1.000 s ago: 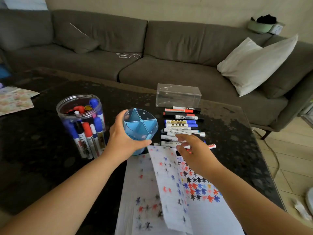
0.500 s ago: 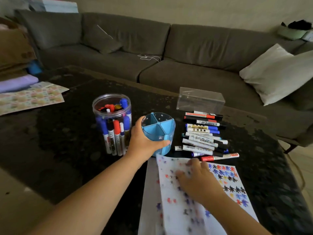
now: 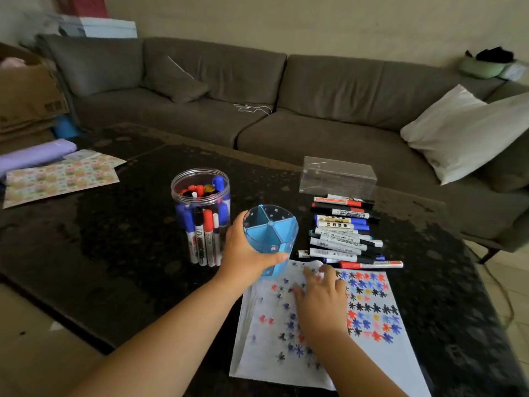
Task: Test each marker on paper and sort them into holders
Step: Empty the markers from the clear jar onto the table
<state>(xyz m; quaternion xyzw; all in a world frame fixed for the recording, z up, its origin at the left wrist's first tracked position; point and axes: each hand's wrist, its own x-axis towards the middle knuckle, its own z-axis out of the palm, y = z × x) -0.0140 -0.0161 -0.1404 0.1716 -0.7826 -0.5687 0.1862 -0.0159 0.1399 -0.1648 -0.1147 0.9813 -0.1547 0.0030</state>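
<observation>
My left hand [image 3: 243, 253] grips a blue round holder [image 3: 272, 233] with empty wedge compartments, tilted at the top left corner of the paper. My right hand [image 3: 320, 299] lies flat with spread fingers on white paper sheets [image 3: 369, 351] covered in red, blue and black star marks. A clear round jar [image 3: 201, 213] to the left of the blue holder holds several red, blue and black markers. A row of loose markers [image 3: 343, 233] lies on the table beyond the paper, with a red-capped one [image 3: 372, 264] nearest the sheet.
An empty clear rectangular box [image 3: 337, 176] stands behind the loose markers. Patterned paper [image 3: 60, 177] lies at the far left of the dark table [image 3: 114, 230]. A grey sofa [image 3: 286, 104] with a white cushion [image 3: 463, 133] runs along the far side.
My right hand drew back from the loose markers onto the paper and flattened the upper sheet. My left hand kept its grip on the blue holder. The camera view shifted left.
</observation>
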